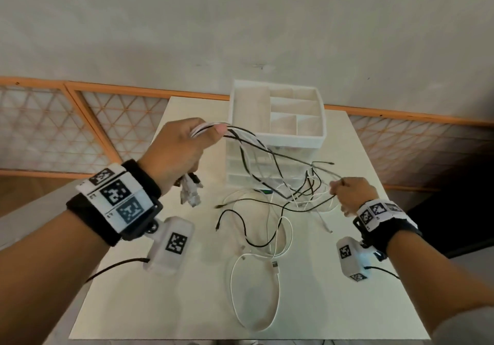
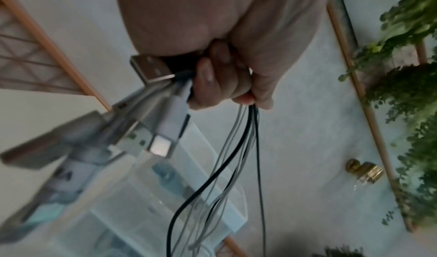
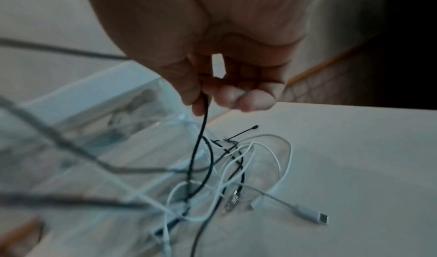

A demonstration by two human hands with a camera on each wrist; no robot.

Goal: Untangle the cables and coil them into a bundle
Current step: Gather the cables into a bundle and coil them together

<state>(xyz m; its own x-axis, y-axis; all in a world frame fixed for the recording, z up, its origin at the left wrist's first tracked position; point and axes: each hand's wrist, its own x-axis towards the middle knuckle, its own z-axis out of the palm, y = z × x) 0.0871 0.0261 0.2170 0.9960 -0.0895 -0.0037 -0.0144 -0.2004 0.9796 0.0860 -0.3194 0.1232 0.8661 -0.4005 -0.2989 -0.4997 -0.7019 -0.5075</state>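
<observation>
A tangle of thin black and white cables [image 1: 291,184] hangs between my two hands above the white table [image 1: 165,304]. My left hand [image 1: 184,147] is raised at the left and grips a bundle of cable ends [image 2: 246,133], with several USB plugs [image 1: 190,191] [image 2: 151,68] dangling below the fist. My right hand [image 1: 347,188] is lower at the right and pinches one black cable [image 3: 203,122] between thumb and fingers. Loose white cable loops [image 1: 254,286] and a black cable [image 1: 240,227] lie on the table, and a white plug end [image 3: 316,217] rests there too.
A white organiser box [image 1: 318,136] with open compartments on top and clear drawers below stands at the back of the table, right behind the hanging cables. A wall with an orange-framed lattice panel [image 1: 80,120] runs behind. Green plants [image 2: 409,92] show in the left wrist view.
</observation>
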